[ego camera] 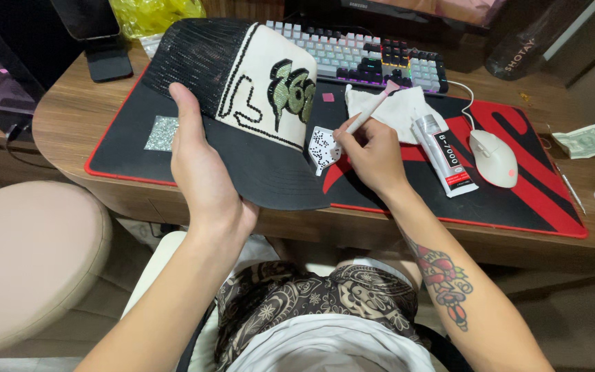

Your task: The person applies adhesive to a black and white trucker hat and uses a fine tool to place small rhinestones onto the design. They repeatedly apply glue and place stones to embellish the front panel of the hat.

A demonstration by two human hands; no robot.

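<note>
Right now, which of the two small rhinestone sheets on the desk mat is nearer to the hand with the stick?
The white sheet with dark stones, just beside the right hand; the silver glittering one lies beyond the cap.

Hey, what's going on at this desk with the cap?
A person sits at a desk decorating a black-and-cream cap with small stones. The left hand grips its brim; the right hand holds a thin white stick over a small tray of stones. A glue tube, tissue and mouse lie on the red-and-black mat.

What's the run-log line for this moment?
left hand: grips cap by brim | right hand: holds white applicator stick | glue tube: on desk mat
</note>
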